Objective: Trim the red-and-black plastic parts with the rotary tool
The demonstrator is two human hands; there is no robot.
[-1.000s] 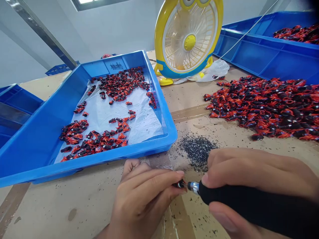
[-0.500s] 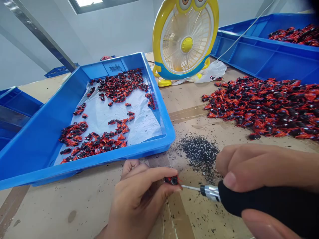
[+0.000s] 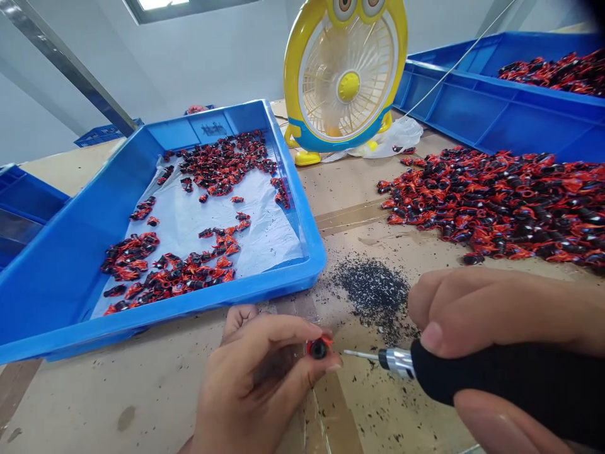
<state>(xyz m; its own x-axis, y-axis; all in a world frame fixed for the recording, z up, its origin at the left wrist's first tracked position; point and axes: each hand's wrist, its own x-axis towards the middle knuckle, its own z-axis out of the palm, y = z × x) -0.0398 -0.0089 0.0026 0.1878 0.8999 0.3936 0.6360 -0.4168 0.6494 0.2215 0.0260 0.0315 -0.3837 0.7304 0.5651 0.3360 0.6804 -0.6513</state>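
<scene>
My left hand (image 3: 265, 378) pinches a small red-and-black plastic part (image 3: 319, 347) between thumb and forefinger, its dark round end facing me. My right hand (image 3: 501, 321) is wrapped round a thick black-handled tool (image 3: 472, 378) with a silver collar and a thin metal tip (image 3: 360, 355). That tip points left at the part, a small gap away from it. Behind the tool lies a patch of black shavings (image 3: 373, 290) on the brown tabletop (image 3: 155, 384).
At left a blue tray (image 3: 312, 271), lined with white sheet, holds many red-and-black parts. A large pile of such parts (image 3: 501, 205) lies at right before further blue trays (image 3: 510, 120). A yellow fan (image 3: 348, 87) stands at the back, with clear plastic film (image 3: 401, 133) beside it.
The part in my left hand has turned, its round end now facing me more, and has drawn slightly left away from the tool tip. The whole view has shifted a little.
</scene>
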